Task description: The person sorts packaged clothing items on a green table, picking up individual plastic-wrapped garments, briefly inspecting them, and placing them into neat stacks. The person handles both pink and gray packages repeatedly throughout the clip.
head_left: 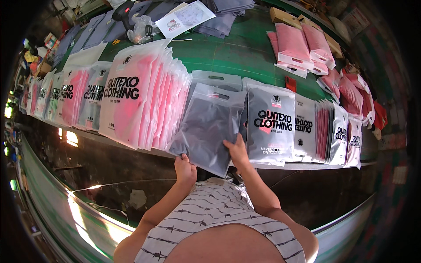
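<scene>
A frosted plastic garment bag (206, 127) with a dark grey garment inside lies tilted over the table's near edge, its cut-out handle at the far end. My left hand (186, 171) is closed on its lower left corner. On its right edge, lower down, my right hand (237, 151) grips the plastic, thumb on top. Just behind it lies another dark bag (217, 78), mostly covered. To the left stands a thick row of bagged pink garments (127, 96). A printed bag with a dark garment (271, 122) stands close to my right hand.
More printed bags (346, 136) line the table edge on the right. Pink bagged bundles (291, 41) lie at the back right. On the green table (245, 48) are a red flat object (290, 83), a white printed sheet (186, 19) and a black pistol-grip device (123, 12).
</scene>
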Motion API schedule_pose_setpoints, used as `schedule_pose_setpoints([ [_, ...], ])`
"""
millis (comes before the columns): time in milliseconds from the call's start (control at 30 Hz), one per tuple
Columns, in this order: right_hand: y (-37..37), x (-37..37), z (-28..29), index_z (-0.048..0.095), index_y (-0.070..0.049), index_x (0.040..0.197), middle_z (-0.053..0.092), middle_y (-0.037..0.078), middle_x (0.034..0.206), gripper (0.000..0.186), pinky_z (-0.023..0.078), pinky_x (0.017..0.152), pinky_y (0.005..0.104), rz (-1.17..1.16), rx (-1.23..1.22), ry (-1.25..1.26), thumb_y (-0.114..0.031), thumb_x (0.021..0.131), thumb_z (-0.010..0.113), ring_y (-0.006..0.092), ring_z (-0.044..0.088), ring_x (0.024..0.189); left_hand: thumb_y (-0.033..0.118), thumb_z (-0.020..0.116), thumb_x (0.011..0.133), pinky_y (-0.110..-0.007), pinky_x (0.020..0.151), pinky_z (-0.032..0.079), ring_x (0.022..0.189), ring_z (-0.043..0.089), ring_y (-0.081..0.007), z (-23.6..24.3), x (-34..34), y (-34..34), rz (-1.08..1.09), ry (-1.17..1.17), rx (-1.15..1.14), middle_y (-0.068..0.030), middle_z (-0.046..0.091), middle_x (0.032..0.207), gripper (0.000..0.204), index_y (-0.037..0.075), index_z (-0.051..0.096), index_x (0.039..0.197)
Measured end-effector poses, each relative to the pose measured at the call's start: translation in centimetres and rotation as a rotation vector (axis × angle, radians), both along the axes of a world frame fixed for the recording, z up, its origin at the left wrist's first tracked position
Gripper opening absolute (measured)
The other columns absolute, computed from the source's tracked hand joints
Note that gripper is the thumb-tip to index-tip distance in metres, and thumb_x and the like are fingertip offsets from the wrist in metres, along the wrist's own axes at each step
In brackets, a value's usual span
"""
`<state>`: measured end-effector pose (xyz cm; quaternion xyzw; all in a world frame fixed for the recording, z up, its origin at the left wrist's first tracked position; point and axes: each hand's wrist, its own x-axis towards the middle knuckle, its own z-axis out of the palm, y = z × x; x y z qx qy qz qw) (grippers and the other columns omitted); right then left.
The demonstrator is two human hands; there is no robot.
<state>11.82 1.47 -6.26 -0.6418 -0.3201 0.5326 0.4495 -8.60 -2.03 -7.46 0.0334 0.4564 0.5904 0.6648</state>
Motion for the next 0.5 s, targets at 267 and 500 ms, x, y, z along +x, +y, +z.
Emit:
schedule_pose_setpoints([
  [267, -1.9, -3.8, 1.6, 0.044, 0.004, 0.144, 0.041, 0.030, 0.150, 0.061, 0.034, 0.117, 0.0529, 0.416, 0.569, -0.950, -0.011, 0.090, 0.069, 0.0521, 0.035, 0.142, 0.000, 0.045, 0.105, -0.046, 0.108, 0.046, 0.128, 0.054, -0.0279, 1.5, 0.2, -0.7, 0.032, -0.036, -0.103, -0.0124, 0.051, 0.141, 0.041, 0.005, 0.039, 0.145],
  [500, 5.4, -5.5, -3.8, 0.051, -0.005, 0.145, 0.037, 0.024, 0.157, 0.058, 0.027, 0.117, 0.0629, 0.496, 0.441, -1.151, -0.041, 0.100, 0.054, 0.0486, 0.028, 0.147, -0.006, 0.060, 0.097, -0.038, 0.106, 0.044, 0.124, 0.054, -0.0222, 1.5, 2.2, -0.8, 0.097, 0.255, 0.088, -0.0105, 0.054, 0.138, 0.051, 0.003, 0.042, 0.143],
])
